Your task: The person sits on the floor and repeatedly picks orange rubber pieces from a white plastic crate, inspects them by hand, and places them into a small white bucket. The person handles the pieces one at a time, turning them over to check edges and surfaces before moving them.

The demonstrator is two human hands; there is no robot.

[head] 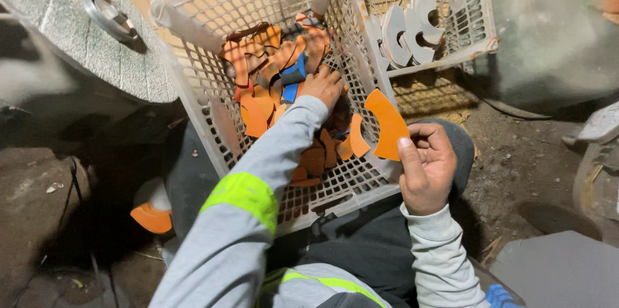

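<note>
So the orange curved piece (389,124) sits just right of centre frame, pinched by its lower edge in my right hand (425,169), thumb on the near face, fingers curled behind. It's held up clear of the crate, I'd guess so the flat face can be looked over. It's a smooth, flat crescent, matte orange, like a section cut from a ring. My left hand (324,85) is down in the white plastic crate (193,69) in the upper middle, fingers bent into the pile of orange pieces (271,82); can't tell whether it's actually gripping one. A few blue bits (293,76) are mixed in. A second crate (474,24), upper right, holds pale grey pieces (406,30) of the same shape, kept separate by colour, it looks like.
</note>
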